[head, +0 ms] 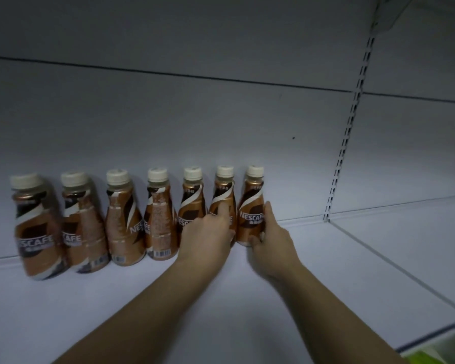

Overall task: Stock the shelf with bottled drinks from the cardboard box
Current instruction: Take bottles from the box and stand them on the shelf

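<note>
Several brown coffee bottles with cream caps stand in a row against the back wall of the white shelf (168,298). My left hand (208,237) wraps around the second bottle from the right (222,195), its index finger pointing up along the label. My right hand (271,243) grips the rightmost bottle (251,211) from its right side, thumb at the base. Both bottles stand upright on the shelf, close together. The cardboard box is out of view.
A slotted metal upright (348,132) divides the back wall, and a seam (394,266) runs across the shelf to the right of the row. Something green (441,348) shows below the shelf edge at the bottom right. The upper shelf's bracket (386,14) hangs at the top right.
</note>
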Available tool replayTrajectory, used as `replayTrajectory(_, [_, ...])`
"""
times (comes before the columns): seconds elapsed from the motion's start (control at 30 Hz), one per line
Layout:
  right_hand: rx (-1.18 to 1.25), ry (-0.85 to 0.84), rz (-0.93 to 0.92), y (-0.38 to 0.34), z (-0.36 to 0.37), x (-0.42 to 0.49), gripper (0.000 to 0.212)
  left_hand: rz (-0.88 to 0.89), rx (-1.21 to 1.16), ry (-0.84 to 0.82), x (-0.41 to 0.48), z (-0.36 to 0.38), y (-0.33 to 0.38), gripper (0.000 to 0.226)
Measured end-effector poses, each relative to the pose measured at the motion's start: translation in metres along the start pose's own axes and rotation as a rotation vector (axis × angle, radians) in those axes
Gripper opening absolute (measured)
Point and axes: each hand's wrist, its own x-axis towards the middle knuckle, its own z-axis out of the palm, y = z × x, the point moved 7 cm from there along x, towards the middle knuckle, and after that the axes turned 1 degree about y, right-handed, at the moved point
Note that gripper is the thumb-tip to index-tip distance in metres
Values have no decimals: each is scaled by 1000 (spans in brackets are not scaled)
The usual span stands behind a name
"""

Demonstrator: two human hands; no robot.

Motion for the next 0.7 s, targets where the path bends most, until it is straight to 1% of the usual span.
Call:
replayTrajectory(0.1, [-109,40,-7,-2,-3,-1,86,-1,-31,4,0,-2,1,30])
replayTrajectory(0.17, [-111,45,6,-4,-4,-4,85,-8,-29,-6,-3,-3,3,30])
replayTrajectory(0.27, [-126,-19,33,-7,-7,-12,83,-10,-49,-67,-10,-5,7,29])
replayTrajectory(0.37, [-154,-39,77,-6,-27,-23,100,16,-92,-96,-16,-14,20,31])
replayTrajectory(0.47, [-240,52,-10,-9,-72,-39,97,116,-177,-72,-18,-23,49,29])
replayTrajectory(0.53, [-316,121,-52,-1,-108,-54,92,179,-235,-93,-15,-24,75,38])
replayTrajectory(0.6, [-350,189,-31,21,-145,-75,87,249,-298,-134,-13,-23,108,53])
replayTrajectory(0.7, [-372,273,92,73,-199,-123,83,405,-385,-195,-24,-12,176,62])
